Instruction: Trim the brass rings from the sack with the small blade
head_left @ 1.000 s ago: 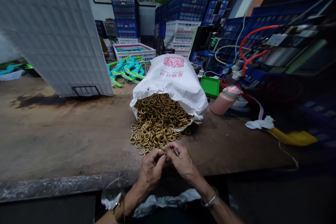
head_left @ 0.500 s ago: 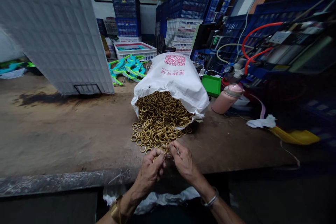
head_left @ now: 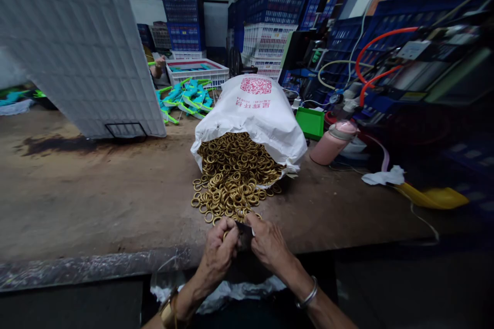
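Observation:
A white sack [head_left: 254, 113] lies on its side on the brown workbench [head_left: 96, 200], with a heap of brass-coloured rings [head_left: 231, 180] spilling out of its mouth toward me. My left hand [head_left: 219, 252] and my right hand [head_left: 268, 244] meet at the near edge of the heap. The left is pinched on a ring. The right is closed on a small dark tool held against that ring. A metal bangle sits on my right wrist and a watch on my left.
A white quilted panel [head_left: 77, 46] leans at the left. Turquoise plastic parts [head_left: 187, 97] lie behind the sack, where another person's hand [head_left: 159, 64] shows. A pink bottle [head_left: 332, 141], green box [head_left: 310, 123], yellow scoop [head_left: 432, 196] and stacked crates stand right and behind.
My hands have drawn slightly back toward me from the heap and closed together. The other person's hand has come into sight at the back.

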`<state>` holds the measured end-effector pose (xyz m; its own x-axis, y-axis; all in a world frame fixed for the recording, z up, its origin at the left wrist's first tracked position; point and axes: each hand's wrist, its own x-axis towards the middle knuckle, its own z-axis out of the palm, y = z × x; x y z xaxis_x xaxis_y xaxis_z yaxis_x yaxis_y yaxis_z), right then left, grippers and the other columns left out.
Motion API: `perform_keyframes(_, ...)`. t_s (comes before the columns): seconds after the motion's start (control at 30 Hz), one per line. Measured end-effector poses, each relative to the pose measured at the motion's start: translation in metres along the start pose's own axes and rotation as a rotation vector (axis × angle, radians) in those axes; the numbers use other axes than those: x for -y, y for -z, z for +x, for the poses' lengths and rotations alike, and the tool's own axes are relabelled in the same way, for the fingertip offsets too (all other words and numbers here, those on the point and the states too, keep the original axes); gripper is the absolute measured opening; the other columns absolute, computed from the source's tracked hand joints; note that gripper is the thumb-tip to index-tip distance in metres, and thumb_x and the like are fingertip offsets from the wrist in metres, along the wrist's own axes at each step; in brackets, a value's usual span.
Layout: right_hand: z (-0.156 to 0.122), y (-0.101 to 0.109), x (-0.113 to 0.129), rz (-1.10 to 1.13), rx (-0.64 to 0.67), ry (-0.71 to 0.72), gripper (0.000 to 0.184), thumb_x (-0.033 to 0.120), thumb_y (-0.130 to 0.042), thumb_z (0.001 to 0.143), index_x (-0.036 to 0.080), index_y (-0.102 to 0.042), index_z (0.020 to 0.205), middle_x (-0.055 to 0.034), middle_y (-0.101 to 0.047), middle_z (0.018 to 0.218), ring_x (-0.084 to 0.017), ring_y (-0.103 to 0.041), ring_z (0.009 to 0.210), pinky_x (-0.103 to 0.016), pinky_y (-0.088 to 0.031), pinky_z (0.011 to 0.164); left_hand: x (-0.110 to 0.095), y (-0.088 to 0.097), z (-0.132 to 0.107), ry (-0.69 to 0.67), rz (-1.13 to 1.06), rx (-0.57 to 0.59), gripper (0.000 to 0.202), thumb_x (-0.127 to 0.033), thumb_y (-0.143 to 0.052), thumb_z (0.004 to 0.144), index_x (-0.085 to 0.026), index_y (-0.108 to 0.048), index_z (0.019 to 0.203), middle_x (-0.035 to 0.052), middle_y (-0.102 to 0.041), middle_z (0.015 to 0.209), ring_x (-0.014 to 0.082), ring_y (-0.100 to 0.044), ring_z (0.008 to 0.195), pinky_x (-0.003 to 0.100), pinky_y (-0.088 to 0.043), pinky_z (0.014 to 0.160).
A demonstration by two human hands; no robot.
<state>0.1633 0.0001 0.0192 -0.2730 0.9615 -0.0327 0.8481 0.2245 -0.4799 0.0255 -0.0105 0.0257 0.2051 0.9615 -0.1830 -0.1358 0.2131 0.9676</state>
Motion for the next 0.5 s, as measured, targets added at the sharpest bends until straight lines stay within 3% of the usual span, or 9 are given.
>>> perform_keyframes(0.1,0.005,0.006,-0.006,-0.039,-0.037,-0.104,0.035,0.001,-0.037,0.063,0.018,-0.051,0.091,-0.0027,-0.061,0.070,-0.014,-0.053,0.063,-0.023,-0.026,0.055,-0.005,0.001,-0.006,0.089,-0.054,0.037,0.033,-0.049,-0.053,0.074,-0.018,-0.043,0.067,-0.0067,-0.044,0.051,0.0033,-0.033,0.037,0.015,-0.023,0.034)
perform_keyframes(0.23,0.009,0.010,-0.037,-0.082,-0.149,-0.315,0.028,0.007,-0.037,0.073,0.018,-0.053,0.094,-0.0042,-0.063,0.070,-0.015,-0.055,0.063,-0.024,-0.027,0.055,-0.007,0.005,-0.010,0.196,-0.282,0.128,0.026,-0.043,-0.056,0.075,-0.019,-0.045,0.076,-0.0066,-0.048,0.056,0.0030,-0.035,0.037,0.013,-0.023,0.033)
perform_keyframes(0.37,0.002,0.005,-0.063,-0.003,-0.182,-0.296,0.017,0.022,-0.038,0.081,0.020,-0.053,0.088,-0.0026,-0.062,0.071,-0.016,-0.057,0.064,-0.023,-0.031,0.055,-0.002,0.010,-0.004,0.222,-0.510,0.093,0.023,-0.037,-0.058,0.076,-0.016,-0.048,0.076,-0.0014,-0.054,0.069,0.0043,-0.041,0.045,0.013,-0.028,0.035)
perform_keyframes(0.5,-0.004,-0.001,-0.057,0.014,-0.166,-0.269,0.019,0.035,-0.041,0.083,0.022,-0.052,0.089,-0.0017,-0.063,0.073,-0.016,-0.058,0.067,-0.023,-0.031,0.056,0.005,0.012,0.000,0.249,-0.537,0.055,0.021,-0.033,-0.059,0.075,-0.013,-0.052,0.077,0.0045,-0.058,0.077,0.0068,-0.048,0.052,0.015,-0.033,0.036)
